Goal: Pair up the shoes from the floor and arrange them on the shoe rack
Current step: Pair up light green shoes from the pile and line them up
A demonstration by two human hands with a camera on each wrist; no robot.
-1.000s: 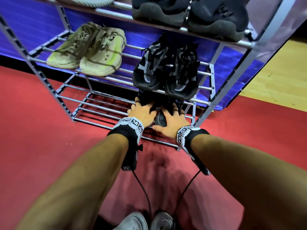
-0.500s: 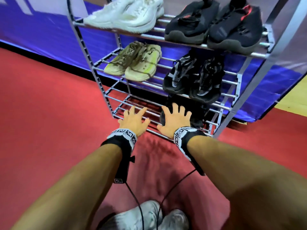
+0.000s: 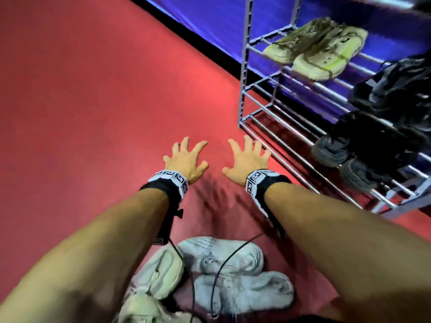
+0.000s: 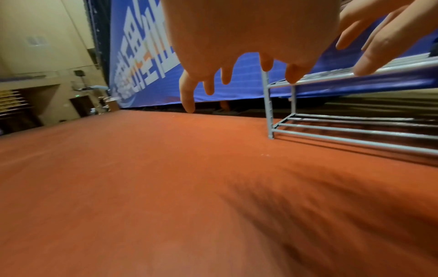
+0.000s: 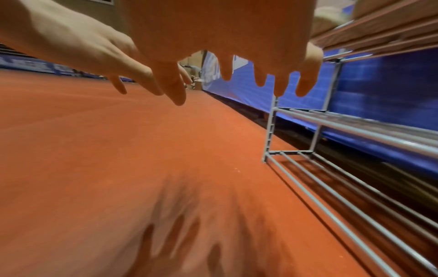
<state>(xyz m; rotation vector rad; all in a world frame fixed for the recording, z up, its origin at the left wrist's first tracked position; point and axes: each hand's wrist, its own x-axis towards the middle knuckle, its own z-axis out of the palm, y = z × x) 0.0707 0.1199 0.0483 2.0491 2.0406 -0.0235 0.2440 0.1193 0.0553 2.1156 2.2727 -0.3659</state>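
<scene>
Both hands hover empty over the red floor, fingers spread. My left hand (image 3: 185, 158) is left of my right hand (image 3: 247, 159), which is just off the front left corner of the grey metal shoe rack (image 3: 243, 73). On the rack sit a pair of olive-yellow sneakers (image 3: 319, 48) on a middle shelf, a black-and-grey pair (image 3: 394, 89) to their right, and a dark pair (image 3: 354, 157) on the lowest shelf. In the wrist views the left hand (image 4: 237, 75) and right hand (image 5: 249, 80) hold nothing; the rack's lower bars (image 5: 343, 178) run beside them.
The person's own pale shoes (image 3: 233, 283) stand at the bottom of the head view with wrist cables across them. A blue banner (image 3: 233, 24) lines the wall behind the rack. Red floor (image 3: 93, 113) spreads to the left.
Both hands have left the dark pair on the lowest shelf and drawn back to the left over the floor. The head view has swung left, with the rack now at the right.
</scene>
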